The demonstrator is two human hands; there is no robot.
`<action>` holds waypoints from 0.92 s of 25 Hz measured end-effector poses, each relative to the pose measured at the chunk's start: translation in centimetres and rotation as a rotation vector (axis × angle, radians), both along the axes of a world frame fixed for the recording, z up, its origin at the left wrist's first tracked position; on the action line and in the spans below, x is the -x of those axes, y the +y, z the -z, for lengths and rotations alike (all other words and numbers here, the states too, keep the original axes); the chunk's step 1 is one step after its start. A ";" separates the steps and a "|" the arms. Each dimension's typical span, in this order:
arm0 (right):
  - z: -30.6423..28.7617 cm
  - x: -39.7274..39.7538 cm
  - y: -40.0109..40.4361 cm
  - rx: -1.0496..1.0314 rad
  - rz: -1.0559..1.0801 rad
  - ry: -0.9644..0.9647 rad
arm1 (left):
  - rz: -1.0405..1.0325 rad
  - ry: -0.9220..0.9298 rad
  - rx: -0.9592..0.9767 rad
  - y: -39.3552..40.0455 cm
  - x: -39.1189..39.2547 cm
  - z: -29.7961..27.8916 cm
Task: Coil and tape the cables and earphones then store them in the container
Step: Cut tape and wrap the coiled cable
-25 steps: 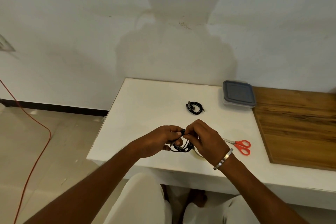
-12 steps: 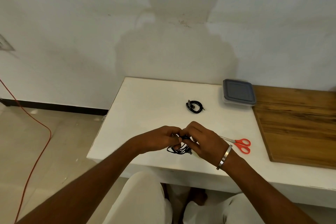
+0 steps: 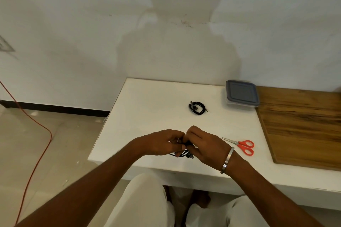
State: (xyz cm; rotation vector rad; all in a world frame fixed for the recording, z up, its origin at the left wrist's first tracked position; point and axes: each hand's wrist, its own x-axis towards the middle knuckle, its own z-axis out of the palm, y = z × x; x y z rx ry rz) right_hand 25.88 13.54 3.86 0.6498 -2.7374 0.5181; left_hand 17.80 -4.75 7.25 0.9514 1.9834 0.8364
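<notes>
Head view: low centre of the frame, left hand and right hand meet, both pinching a black cable just above the counter — probably mid-taping, though fingers hide it. Keep loops pinched tight while wrapping. The cable looks thin, glossy — loosely bunched.

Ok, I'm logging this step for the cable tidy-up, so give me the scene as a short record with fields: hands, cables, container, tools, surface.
left hand: grips the black cable bundle over the table's near edge
right hand: pinches the same bundle; metal bangle on its wrist
coiled black cable: lies alone mid-table, untouched
container: at the far side by the wall, grey lid on
scissors: orange handles, right of the hands
surface: white table, wooden board at its right
</notes>
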 end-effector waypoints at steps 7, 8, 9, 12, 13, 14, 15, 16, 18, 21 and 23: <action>0.0 -0.1 0.4 -0.047 -0.002 0.188 | -0.247 -0.375 -0.013 -0.1 -0.4 -0.8; 0.1 -0.1 0.4 -0.061 -0.025 0.210 | -0.292 -0.397 0.003 0.0 -0.4 -0.8; 0.2 -0.1 0.5 -0.070 -0.047 0.228 | -0.318 -0.383 0.026 0.2 -0.4 -0.8; 0.7 0.1 0.5 -0.095 -0.063 0.234 | -0.310 -0.305 0.139 0.9 -0.3 -0.8; 0.8 0.1 0.5 -0.100 -0.063 0.235 | -0.290 -0.309 0.149 1.1 -0.3 -0.9; 0.8 0.1 0.5 -0.105 -0.062 0.242 | -0.273 -0.315 0.150 1.1 -0.3 -1.0; 0.9 0.2 0.5 -0.102 -0.062 0.253 | -0.263 -0.318 0.149 1.1 -0.3 -1.1; 0.9 0.2 0.5 -0.101 -0.062 0.256 | -0.259 -0.318 0.153 1.0 -0.4 -1.3; 1.1 0.3 0.5 -0.103 -0.058 0.251 | -0.268 -0.324 0.150 1.1 -0.5 -1.6; 1.8 0.3 0.7 -0.116 -0.046 0.202 | -0.310 -0.319 0.170 1.3 -0.7 -1.4; 2.1 0.3 0.8 -0.120 -0.036 0.148 | -0.336 -0.300 0.193 1.4 -0.6 -0.9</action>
